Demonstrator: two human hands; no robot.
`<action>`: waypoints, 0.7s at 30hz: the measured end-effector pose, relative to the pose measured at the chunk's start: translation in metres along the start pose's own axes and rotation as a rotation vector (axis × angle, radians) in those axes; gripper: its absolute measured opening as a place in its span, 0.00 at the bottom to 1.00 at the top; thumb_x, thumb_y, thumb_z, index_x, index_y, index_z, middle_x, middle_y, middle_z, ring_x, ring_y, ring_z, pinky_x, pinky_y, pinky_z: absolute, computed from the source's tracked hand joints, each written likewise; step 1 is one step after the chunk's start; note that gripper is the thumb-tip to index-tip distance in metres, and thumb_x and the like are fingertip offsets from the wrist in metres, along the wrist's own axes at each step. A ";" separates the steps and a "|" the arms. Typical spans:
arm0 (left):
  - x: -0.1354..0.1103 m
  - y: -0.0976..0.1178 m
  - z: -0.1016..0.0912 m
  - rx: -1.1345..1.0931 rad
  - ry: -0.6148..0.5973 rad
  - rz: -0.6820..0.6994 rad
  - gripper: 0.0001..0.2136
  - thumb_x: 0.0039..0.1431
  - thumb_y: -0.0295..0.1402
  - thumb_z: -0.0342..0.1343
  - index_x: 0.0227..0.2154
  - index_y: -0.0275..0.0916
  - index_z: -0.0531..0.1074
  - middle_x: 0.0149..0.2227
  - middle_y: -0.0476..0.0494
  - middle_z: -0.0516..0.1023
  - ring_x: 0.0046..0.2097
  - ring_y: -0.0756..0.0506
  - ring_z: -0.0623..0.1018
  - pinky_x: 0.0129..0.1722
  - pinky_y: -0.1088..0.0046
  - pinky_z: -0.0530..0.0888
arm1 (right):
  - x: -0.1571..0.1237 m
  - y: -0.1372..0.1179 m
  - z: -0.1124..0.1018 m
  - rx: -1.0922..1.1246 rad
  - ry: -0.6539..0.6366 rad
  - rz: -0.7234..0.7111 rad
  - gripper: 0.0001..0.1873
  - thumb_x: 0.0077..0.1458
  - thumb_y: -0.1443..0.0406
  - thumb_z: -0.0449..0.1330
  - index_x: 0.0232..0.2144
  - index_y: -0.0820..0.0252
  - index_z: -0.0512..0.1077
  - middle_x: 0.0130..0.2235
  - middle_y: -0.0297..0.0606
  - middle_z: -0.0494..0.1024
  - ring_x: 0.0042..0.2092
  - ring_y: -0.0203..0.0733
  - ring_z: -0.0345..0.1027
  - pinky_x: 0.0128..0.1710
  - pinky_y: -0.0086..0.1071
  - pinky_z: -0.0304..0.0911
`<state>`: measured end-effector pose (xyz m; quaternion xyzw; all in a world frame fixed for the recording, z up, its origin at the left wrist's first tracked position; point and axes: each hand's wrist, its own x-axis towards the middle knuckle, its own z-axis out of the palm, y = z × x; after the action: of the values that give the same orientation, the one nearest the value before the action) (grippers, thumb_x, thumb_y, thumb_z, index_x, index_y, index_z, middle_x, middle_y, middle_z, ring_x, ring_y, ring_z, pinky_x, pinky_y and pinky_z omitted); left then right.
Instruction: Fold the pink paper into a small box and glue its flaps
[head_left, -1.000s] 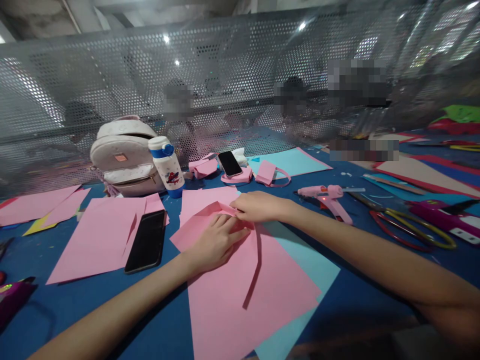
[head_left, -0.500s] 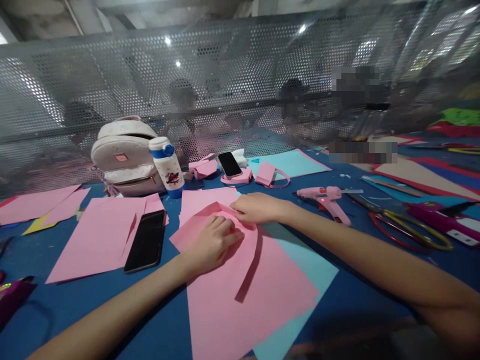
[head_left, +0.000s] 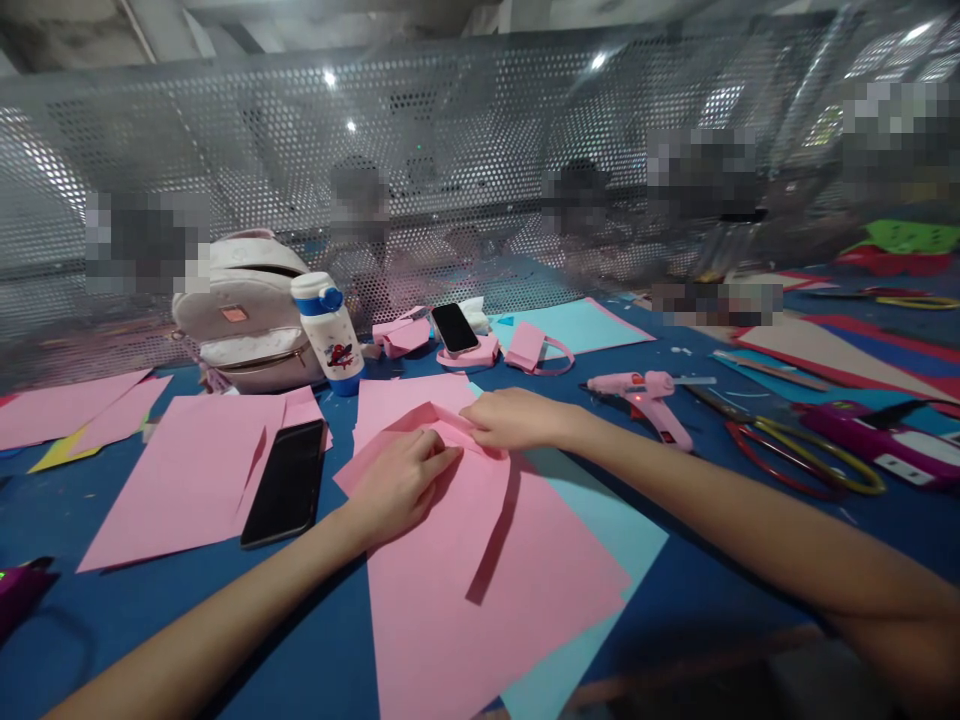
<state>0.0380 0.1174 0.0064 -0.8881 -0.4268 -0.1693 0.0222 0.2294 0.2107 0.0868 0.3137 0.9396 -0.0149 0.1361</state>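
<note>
In the middle of the blue table, a pink sheet is bent over at its far end, and one free edge curls up on the right. My left hand lies on it with the fingers bent, gripping the paper near the fold. Just beyond, my right hand comes in from the right, its fingers closed on the folded edge; the fingertips are partly hidden. Under this work lie another pink sheet and a light blue sheet.
On the left are pink sheets, a black phone, a white backpack and a bottle. To the right lie a pink glue gun, scissors and a purple tool. Folded pink pieces sit behind. A perforated metal panel stands beyond.
My left hand has shifted slightly left and back from the fold, showing more of the creased pink paper between my hands. My right hand stays at the folded edge. The view has turned slightly.
</note>
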 end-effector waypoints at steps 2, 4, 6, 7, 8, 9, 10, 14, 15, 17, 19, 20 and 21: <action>0.000 0.000 0.000 -0.004 -0.001 0.003 0.19 0.67 0.24 0.42 0.57 0.37 0.68 0.41 0.39 0.72 0.40 0.42 0.71 0.37 0.64 0.72 | 0.000 0.000 0.000 0.001 -0.002 -0.002 0.15 0.60 0.67 0.51 0.40 0.64 0.77 0.41 0.50 0.81 0.37 0.49 0.76 0.27 0.32 0.51; 0.000 0.000 -0.001 -0.007 -0.002 0.002 0.19 0.67 0.24 0.42 0.56 0.37 0.69 0.40 0.39 0.72 0.40 0.42 0.71 0.37 0.64 0.71 | 0.000 0.000 0.000 0.002 -0.002 -0.002 0.15 0.60 0.67 0.51 0.40 0.64 0.77 0.41 0.50 0.81 0.37 0.48 0.76 0.27 0.31 0.51; 0.000 0.000 -0.001 -0.009 -0.001 0.001 0.19 0.66 0.23 0.42 0.56 0.36 0.69 0.40 0.39 0.72 0.40 0.42 0.71 0.37 0.64 0.71 | 0.000 0.000 0.000 0.002 -0.002 -0.001 0.15 0.60 0.67 0.51 0.40 0.64 0.77 0.41 0.49 0.81 0.37 0.48 0.75 0.27 0.31 0.50; 0.000 0.001 -0.001 -0.011 -0.001 0.001 0.19 0.66 0.23 0.42 0.56 0.36 0.69 0.41 0.39 0.72 0.41 0.42 0.71 0.38 0.64 0.72 | 0.000 0.000 0.000 0.003 -0.002 -0.001 0.15 0.60 0.67 0.51 0.40 0.64 0.77 0.41 0.49 0.81 0.37 0.48 0.75 0.27 0.31 0.50; 0.000 0.001 -0.001 -0.013 -0.001 0.001 0.19 0.66 0.23 0.43 0.57 0.36 0.69 0.41 0.39 0.72 0.41 0.42 0.71 0.38 0.64 0.72 | -0.001 0.000 0.000 0.003 -0.002 -0.002 0.15 0.60 0.67 0.51 0.39 0.63 0.77 0.41 0.49 0.81 0.37 0.48 0.75 0.26 0.31 0.50; 0.000 0.001 -0.001 -0.016 0.001 0.002 0.19 0.66 0.23 0.42 0.57 0.36 0.69 0.41 0.39 0.72 0.41 0.42 0.71 0.38 0.64 0.72 | -0.001 0.000 -0.001 0.004 -0.003 -0.003 0.15 0.60 0.67 0.51 0.39 0.63 0.77 0.40 0.48 0.81 0.36 0.48 0.75 0.26 0.31 0.50; 0.000 0.001 -0.001 -0.019 0.002 0.003 0.19 0.67 0.23 0.42 0.57 0.36 0.69 0.41 0.39 0.72 0.41 0.42 0.71 0.38 0.64 0.72 | -0.001 0.000 -0.001 0.004 -0.004 -0.003 0.15 0.59 0.67 0.51 0.39 0.63 0.77 0.40 0.48 0.81 0.36 0.48 0.75 0.26 0.32 0.50; 0.000 0.000 0.000 -0.025 0.012 0.004 0.19 0.67 0.24 0.42 0.57 0.38 0.69 0.40 0.40 0.71 0.40 0.43 0.71 0.37 0.65 0.72 | -0.001 0.000 0.000 0.006 -0.009 0.002 0.15 0.59 0.67 0.51 0.39 0.64 0.77 0.40 0.49 0.81 0.36 0.48 0.75 0.27 0.32 0.51; 0.000 0.000 0.000 -0.025 0.014 0.003 0.19 0.68 0.24 0.42 0.57 0.38 0.69 0.40 0.40 0.71 0.40 0.43 0.71 0.37 0.65 0.72 | -0.001 0.000 0.000 0.006 -0.009 0.003 0.15 0.59 0.67 0.51 0.40 0.64 0.77 0.41 0.49 0.81 0.37 0.49 0.75 0.27 0.32 0.52; -0.001 0.000 0.000 -0.023 0.015 0.001 0.19 0.67 0.24 0.42 0.57 0.39 0.69 0.40 0.40 0.71 0.40 0.43 0.71 0.37 0.65 0.72 | -0.001 0.000 0.000 0.006 -0.008 0.003 0.15 0.60 0.67 0.51 0.39 0.64 0.77 0.41 0.49 0.81 0.37 0.49 0.76 0.27 0.32 0.52; -0.001 0.000 0.000 -0.021 0.012 -0.001 0.20 0.67 0.23 0.41 0.57 0.39 0.68 0.40 0.40 0.71 0.40 0.43 0.71 0.37 0.65 0.71 | 0.000 0.000 0.001 0.006 -0.010 0.003 0.15 0.60 0.67 0.51 0.39 0.64 0.77 0.41 0.49 0.81 0.37 0.49 0.76 0.27 0.32 0.52; -0.001 0.001 0.000 -0.020 0.010 -0.003 0.20 0.67 0.23 0.41 0.57 0.39 0.68 0.40 0.40 0.71 0.40 0.43 0.71 0.37 0.65 0.71 | 0.000 0.000 0.001 0.007 -0.011 0.003 0.15 0.60 0.67 0.51 0.39 0.64 0.77 0.41 0.50 0.81 0.37 0.49 0.76 0.27 0.32 0.52; -0.001 0.001 -0.001 -0.020 0.008 -0.004 0.20 0.67 0.23 0.41 0.57 0.39 0.68 0.40 0.40 0.71 0.40 0.42 0.71 0.37 0.65 0.71 | 0.000 0.000 0.000 0.007 -0.012 0.004 0.15 0.60 0.67 0.51 0.39 0.64 0.77 0.41 0.50 0.81 0.37 0.49 0.76 0.27 0.32 0.52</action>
<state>0.0381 0.1160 0.0068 -0.8867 -0.4269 -0.1770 0.0148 0.2299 0.2108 0.0864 0.3159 0.9381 -0.0199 0.1404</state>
